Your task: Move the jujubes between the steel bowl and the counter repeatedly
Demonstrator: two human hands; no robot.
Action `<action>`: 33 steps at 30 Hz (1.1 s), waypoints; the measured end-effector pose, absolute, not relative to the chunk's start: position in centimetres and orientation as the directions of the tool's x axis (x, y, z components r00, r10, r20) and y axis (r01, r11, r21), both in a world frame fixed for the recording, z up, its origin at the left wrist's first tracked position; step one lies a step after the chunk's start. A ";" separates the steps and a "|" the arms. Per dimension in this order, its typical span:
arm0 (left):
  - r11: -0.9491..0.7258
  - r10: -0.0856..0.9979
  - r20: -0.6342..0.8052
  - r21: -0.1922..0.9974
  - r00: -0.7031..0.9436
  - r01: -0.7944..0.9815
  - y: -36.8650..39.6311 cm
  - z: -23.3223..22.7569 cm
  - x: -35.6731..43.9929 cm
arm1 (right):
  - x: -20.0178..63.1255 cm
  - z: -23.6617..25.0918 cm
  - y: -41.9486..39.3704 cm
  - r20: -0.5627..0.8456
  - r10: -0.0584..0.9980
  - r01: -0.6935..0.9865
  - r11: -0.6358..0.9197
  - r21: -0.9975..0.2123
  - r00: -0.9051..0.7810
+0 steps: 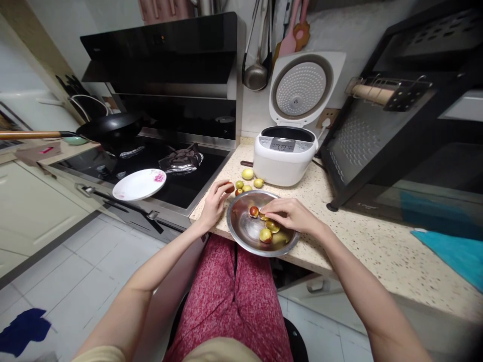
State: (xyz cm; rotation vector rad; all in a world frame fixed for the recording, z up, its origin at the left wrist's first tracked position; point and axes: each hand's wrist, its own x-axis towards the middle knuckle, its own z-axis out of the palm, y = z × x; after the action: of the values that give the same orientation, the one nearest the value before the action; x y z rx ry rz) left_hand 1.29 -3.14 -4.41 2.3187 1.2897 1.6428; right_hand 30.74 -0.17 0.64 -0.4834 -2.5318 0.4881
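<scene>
A steel bowl [241,231] sits at the counter's front edge with several jujubes inside, among them a red-brown jujube [254,211] and a yellow-green jujube [265,235]. My right hand [292,213] reaches over the bowl's right rim, its fingers closed on a jujube [263,216] that they partly cover. Left of the bowl, my left hand [214,202] pinches a reddish-brown jujube [229,187] between thumb and fingers. Behind the bowl lie several loose jujubes, including a pale green jujube [247,174] and another [258,183].
A white rice cooker [285,163] with raised lid stands behind the bowl. To the left, a white plate [136,185] rests at the edge of the gas hob [177,188], with a black wok [109,128] farther back. A large black oven [407,151] takes up the right.
</scene>
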 end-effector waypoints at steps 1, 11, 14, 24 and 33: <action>-0.690 0.593 0.796 0.423 0.124 0.588 -3.4 -4.3 1.2 | 30.7 0.7 -0.2 0.413 0.424 0.241 0.872 -0.425 -0.806; -0.845 0.529 0.762 0.431 0.374 0.318 -3.7 -3.4 0.6 | 30.8 0.8 -0.3 0.395 0.434 0.254 0.867 -0.429 -0.810; -0.863 0.504 0.717 0.433 0.481 0.259 -3.9 -3.4 0.3 | 30.9 0.8 -0.2 0.398 0.434 0.252 0.866 -0.432 -0.808; -0.854 0.516 0.646 0.434 0.563 0.285 -4.0 -3.5 0.1 | 30.9 0.8 -0.2 0.401 0.434 0.260 0.871 -0.418 -0.807; -0.815 0.574 0.712 0.452 0.404 0.362 -3.5 -3.7 0.5 | 31.0 0.8 0.1 0.383 0.444 0.257 0.856 -0.448 -0.810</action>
State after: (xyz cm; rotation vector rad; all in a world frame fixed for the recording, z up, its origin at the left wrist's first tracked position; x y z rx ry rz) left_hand 0.52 -3.54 -3.74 2.4344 0.8271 1.3711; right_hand 31.04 0.11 0.82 -0.5133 -2.5454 0.5217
